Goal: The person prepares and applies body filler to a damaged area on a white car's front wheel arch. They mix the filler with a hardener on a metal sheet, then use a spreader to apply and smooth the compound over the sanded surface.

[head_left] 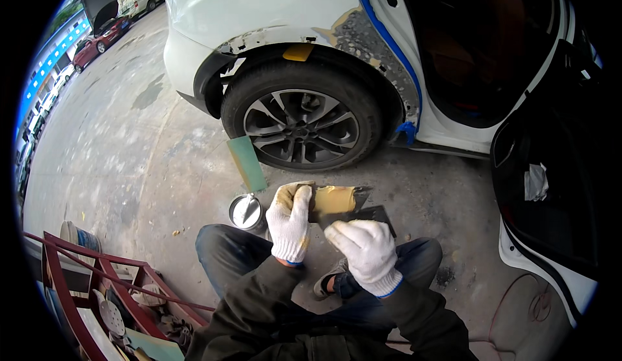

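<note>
My left hand (289,222), in a white knit glove, is closed on the left end of a dark flat putty spreader. Yellow putty (335,199) coats the spreader's face. My right hand (365,251), gloved the same way, grips a second dark scraper blade (381,214), slightly blurred, close against the lower edge of the coated one. Both hands are above my bent knees. Beside my left hand stands an open round tin (246,211) with pale contents and a light stick-like tool in it. A green rectangular board (247,163) rests between the tin and the tyre.
Ahead is a white car's rear wheel (301,128), with a sanded grey patch (370,40) and blue tape (389,31) above it. A yellow piece (299,52) sits on the tyre. An open door (544,257) stands right; a red metal rack (123,283) stands lower left.
</note>
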Tool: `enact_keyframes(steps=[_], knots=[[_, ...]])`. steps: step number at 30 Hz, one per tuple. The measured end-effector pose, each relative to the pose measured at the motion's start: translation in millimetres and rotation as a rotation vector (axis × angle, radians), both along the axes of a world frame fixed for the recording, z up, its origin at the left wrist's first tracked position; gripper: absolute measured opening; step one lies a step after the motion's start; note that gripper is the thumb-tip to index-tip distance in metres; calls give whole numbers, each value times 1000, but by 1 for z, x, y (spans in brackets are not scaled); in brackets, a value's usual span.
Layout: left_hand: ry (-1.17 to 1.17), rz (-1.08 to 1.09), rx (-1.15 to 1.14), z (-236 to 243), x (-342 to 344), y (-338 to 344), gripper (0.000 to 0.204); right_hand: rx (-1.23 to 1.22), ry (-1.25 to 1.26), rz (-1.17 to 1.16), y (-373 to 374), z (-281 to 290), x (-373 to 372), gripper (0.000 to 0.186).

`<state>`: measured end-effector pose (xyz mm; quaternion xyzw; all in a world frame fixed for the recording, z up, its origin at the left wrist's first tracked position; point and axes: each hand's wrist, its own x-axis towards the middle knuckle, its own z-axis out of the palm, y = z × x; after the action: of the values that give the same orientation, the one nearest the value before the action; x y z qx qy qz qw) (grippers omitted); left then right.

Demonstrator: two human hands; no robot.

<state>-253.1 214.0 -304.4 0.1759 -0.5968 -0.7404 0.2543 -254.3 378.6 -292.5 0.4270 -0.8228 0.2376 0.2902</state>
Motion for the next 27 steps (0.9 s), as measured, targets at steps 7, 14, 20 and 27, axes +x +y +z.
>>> enact_keyframes(steps=[7, 14, 20, 27], knots=[[47, -24, 70, 6, 6, 11, 14, -154, 60, -37, -1, 5, -16, 27], [38, 23, -67, -12, 2, -2, 14, -172, 41, 27, 2, 13, -16, 32], [83, 25, 23, -7, 1, 1, 15, -96, -36, 72, -4, -8, -2, 28], [59, -218, 70, -8, 5, 1, 15, -504, -535, 143, 17, 56, -32, 24]])
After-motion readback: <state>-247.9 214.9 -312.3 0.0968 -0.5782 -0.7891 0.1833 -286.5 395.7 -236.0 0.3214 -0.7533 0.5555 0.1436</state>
